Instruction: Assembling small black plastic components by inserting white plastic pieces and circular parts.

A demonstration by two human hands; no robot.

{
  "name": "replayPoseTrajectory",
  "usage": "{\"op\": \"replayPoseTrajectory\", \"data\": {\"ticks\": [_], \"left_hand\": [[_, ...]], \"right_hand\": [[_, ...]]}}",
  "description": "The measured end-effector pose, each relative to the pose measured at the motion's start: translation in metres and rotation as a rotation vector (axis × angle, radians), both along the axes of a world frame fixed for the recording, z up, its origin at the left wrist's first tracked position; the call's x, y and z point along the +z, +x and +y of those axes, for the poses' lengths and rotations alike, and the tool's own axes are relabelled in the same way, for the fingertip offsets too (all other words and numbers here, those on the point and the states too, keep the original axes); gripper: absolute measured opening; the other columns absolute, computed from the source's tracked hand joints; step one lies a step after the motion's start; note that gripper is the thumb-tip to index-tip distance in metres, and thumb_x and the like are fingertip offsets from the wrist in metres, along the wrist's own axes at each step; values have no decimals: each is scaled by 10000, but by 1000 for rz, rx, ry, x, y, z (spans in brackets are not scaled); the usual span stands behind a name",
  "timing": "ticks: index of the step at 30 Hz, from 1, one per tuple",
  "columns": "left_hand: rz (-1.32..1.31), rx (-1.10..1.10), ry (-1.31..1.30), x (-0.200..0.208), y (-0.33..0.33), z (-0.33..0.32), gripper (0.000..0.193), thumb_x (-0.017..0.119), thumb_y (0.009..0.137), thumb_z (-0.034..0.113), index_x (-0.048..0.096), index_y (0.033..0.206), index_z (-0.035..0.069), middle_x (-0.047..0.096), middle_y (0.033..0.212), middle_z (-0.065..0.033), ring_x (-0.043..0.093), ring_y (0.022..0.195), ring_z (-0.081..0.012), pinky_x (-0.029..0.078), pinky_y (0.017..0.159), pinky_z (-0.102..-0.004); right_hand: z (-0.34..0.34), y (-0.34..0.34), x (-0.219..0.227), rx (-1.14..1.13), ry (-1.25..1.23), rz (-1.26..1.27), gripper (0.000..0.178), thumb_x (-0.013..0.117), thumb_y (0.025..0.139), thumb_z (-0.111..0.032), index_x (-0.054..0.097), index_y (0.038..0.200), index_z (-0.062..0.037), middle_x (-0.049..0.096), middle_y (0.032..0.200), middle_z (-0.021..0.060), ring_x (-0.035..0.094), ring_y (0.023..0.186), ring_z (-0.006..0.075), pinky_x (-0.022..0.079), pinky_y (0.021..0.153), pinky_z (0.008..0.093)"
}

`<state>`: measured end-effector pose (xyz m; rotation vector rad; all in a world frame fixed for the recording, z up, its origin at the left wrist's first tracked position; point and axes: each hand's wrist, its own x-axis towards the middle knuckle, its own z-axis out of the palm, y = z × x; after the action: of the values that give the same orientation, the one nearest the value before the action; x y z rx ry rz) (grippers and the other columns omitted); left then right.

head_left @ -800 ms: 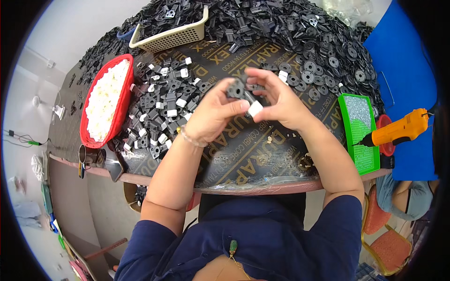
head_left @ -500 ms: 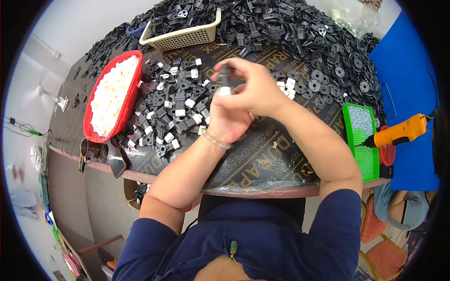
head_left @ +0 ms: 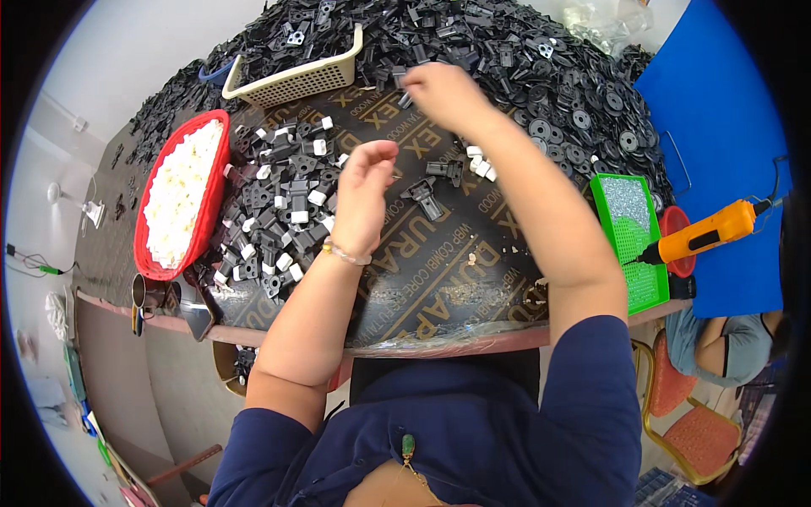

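My left hand [head_left: 365, 193] hovers beside a heap of black plastic parts with white caps [head_left: 297, 196]; its fingers are loosely curled, thumb apart, and nothing shows in it. Farther forward, my right hand [head_left: 443, 95] reaches to the near edge of the big black pile. Its fingertips are pinched at a black plastic part [head_left: 399, 77], slightly blurred. Two loose black brackets [head_left: 428, 196] lie on the dark board between my arms. A few white caps [head_left: 481, 165] sit next to my right forearm.
A red basket [head_left: 221, 182] of white caps stands left, a cream basket [head_left: 300, 86] of black parts at the back. Black discs [head_left: 583, 120] spread at the right. An orange electric screwdriver [head_left: 705, 239] hangs over a green tray [head_left: 646, 291] of screws. Someone sits far right.
My hands have parted. The black part with its white cap is out of my grip. My right hand has moved forward to the pile, my left hand slightly left toward the capped parts.
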<state>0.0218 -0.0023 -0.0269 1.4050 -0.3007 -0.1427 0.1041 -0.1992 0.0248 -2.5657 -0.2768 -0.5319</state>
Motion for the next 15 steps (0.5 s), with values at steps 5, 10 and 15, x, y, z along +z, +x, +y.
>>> {"op": "replayPoseTrajectory", "data": {"ticks": [5,10,15], "left_hand": [[-663,-106,847,-8,-22,-10,450,663,836,78,589,1280,67,513,1386,-231,483,1298,-383,415,1069,-439],[-660,-143,837,1,-24,-5,465,722,792,17,619,1244,54,627,1113,-151,634,1008,-327,504,885,-386],[-243,-198,596,16,-26,-11,494,727,804,14,566,1271,22,632,1030,-87,635,907,-182,527,796,-285]], "right_hand": [[-95,-29,-29,-57,76,195,285,633,875,-187,718,1120,-68,720,1057,164,686,994,324,533,899,401],[-109,-46,-49,-243,64,1,218,627,868,-152,732,1035,-59,706,1030,185,669,976,354,526,889,424],[-197,-29,-53,-751,38,-260,241,589,817,-47,643,1051,-61,635,1058,196,601,1028,391,488,888,474]]}}
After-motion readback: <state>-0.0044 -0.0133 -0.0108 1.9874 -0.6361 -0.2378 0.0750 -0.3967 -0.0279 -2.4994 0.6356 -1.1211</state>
